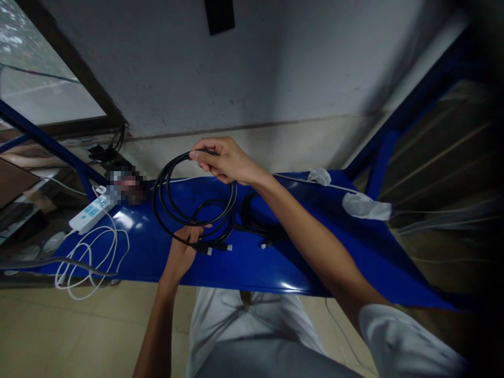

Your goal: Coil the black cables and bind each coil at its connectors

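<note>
My right hand (222, 160) is raised above the blue table (334, 247) and pinches the top of a coiled black cable (165, 202). My left hand (185, 247) grips the bottom of the same coil, near its two plug ends (218, 248). The loop hangs upright between both hands. A second black cable coil (255, 220) lies flat on the table just right of the held one, partly hidden behind my right forearm.
A white power strip (91, 212) and loose white cables (92, 254) lie at the table's left end, some hanging over the front edge. White cloth pieces (364, 206) sit at the right rear. A blue frame (397, 118) rises at right; the wall is close behind.
</note>
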